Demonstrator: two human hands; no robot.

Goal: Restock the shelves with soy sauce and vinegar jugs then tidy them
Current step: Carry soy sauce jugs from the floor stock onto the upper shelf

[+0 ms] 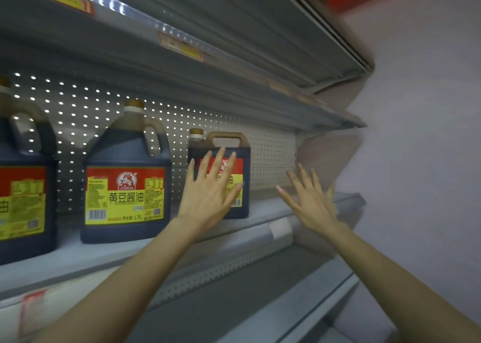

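1. Plainly, the end jug [243, 160] stands upright on the shelf [263, 211], set back toward the back wall [270, 155]. A bigger jug [125, 186] sits at its nine o'clock, and a third jug [23, 199] is at the frame's nine o'clock edge.
2. The left hand [210, 194] is spread across the end jug's label [238, 164], fingers straight and wide, holding nothing. I cannot tell whether the palm touches the label or floats just in front of it.
3. The right hand [309, 199] is at the end jug's three o'clock, apart from it, fingers splayed wide and holding nothing.
4. Dark liquid fills the jug up to its shoulder, so I judge it heavy for its size, with weight that will slosh when it is moved. The plastic body looks stiff, but the glossy label is probably slick under flat palms.
5. The surest hold for lifting is the moulded handle [226, 135] at twelve o'clock on top, beside the cap [196, 132] at eleven o'clock, with fingers hooked through the loop.
6. To straighten or slide it, press low on its two sides, at three and nine o'clock. A push high on the face could rock it backward.
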